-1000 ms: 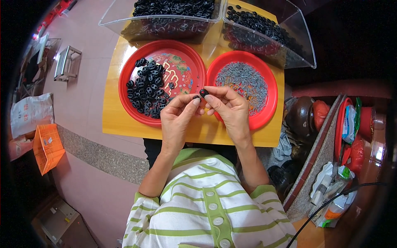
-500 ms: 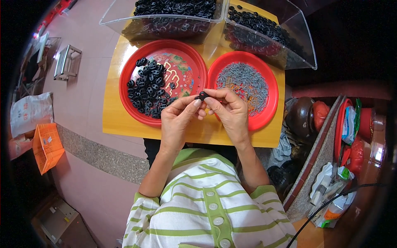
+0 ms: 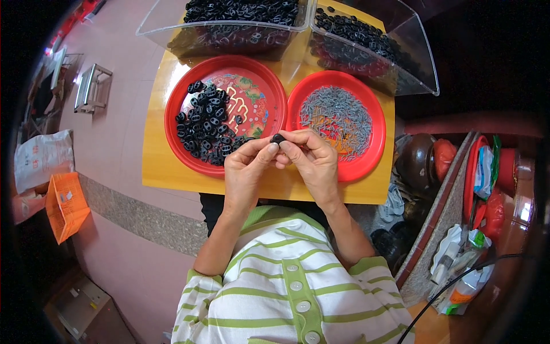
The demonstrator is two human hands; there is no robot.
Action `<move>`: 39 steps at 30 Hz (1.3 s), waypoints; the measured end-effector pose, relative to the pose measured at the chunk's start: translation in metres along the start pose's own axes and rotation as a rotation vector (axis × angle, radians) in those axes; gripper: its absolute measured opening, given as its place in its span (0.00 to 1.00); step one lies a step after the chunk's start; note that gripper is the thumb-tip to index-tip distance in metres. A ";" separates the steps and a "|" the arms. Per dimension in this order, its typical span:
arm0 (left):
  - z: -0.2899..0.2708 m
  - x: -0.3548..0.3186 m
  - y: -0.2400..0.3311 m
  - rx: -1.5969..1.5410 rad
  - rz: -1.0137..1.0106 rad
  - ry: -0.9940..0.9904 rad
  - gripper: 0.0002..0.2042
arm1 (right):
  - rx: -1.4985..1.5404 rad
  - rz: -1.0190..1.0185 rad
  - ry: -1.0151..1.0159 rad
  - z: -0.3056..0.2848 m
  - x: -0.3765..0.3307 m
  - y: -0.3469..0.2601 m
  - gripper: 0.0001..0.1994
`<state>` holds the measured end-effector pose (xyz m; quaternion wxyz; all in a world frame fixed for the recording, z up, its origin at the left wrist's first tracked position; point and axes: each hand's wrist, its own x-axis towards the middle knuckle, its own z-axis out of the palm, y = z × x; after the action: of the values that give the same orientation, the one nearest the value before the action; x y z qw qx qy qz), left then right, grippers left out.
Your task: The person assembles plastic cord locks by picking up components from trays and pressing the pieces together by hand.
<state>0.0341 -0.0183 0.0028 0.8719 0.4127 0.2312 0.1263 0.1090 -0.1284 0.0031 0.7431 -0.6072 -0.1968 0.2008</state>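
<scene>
In the head view, the person's left hand and right hand meet above the near edge of the yellow, smooth-topped table, thumbs and forefingertips pinched together on a small, dark, rounded black piece. The piece sits between the two sets of fingertips, in front of the gap where two dishes meet, and is partly covered, so its full outline and exactly how each finger bears on it cannot be told. To the left, a round, red dish with a printed floor holds a heap of black, oval pieces with two openings; to the right, a plain-rimmed, round red dish holds thin, grey, rod-like pins. Behind them stand a clear, left-hand plastic bin and a clear, right-hand plastic bin, both containing more black pieces. The held piece looks like moulded plastic: probably very light, stiff, not easily broken, but perhaps slick and apt to twist or pop out under uneven pressure. It is likely best held by its outer rim, between thumb pad and forefinger, leaving any openings uncovered.
</scene>
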 end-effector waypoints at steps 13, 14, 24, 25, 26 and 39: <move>0.005 -0.003 -0.001 -0.159 -0.053 0.099 0.08 | -0.538 -0.285 -0.018 0.004 0.005 -0.028 0.15; 0.006 -0.004 -0.001 -0.156 -0.055 0.095 0.08 | -0.553 -0.321 -0.006 0.003 0.005 -0.027 0.16; 0.006 -0.005 -0.005 0.066 0.221 -0.085 0.12 | -0.333 -0.156 -0.103 -0.016 0.003 -0.022 0.13; 0.004 -0.005 -0.006 0.133 0.262 -0.116 0.11 | -0.279 -0.116 -0.125 -0.019 0.001 -0.021 0.12; 0.001 -0.004 -0.008 0.199 0.302 -0.147 0.11 | -0.225 -0.075 -0.146 -0.020 0.000 -0.019 0.12; -0.010 -0.017 -0.025 0.226 0.309 -0.175 0.07 | -0.072 0.188 -0.190 -0.022 -0.022 -0.018 0.07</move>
<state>0.0154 -0.0345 -0.0175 0.8072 0.5478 0.1011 0.1956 0.1033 -0.1623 0.0158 0.6768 -0.6275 -0.2155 0.3189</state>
